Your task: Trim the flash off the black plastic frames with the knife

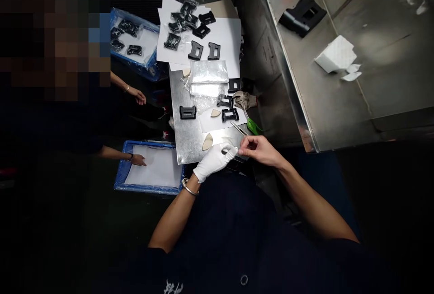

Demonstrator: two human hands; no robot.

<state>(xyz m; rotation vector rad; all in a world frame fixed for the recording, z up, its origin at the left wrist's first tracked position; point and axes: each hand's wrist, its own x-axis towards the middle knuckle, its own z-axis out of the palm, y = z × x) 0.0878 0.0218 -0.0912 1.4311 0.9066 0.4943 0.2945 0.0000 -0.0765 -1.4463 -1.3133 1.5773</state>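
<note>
Small white film piece (226, 148) sits pinched between the two hands at the near edge of the shiny metal plate (190, 145), on the counter. To the far left, a co-worker's hand (138, 160) rests on a blue-rimmed tray lined with white paper (159, 172). The white-gloved left hand (214, 161) is closed narrowly on the film; the bare right hand (259, 150) meets it with fingertips pinched, beside slim metal tweezers (238, 128) and a green-handled tool (254, 127). Black plastic buckle parts (187, 112) lie farther up the plate. It looks like a peeling or separating step; the next move likely calls for a fine, steady pull.
</note>
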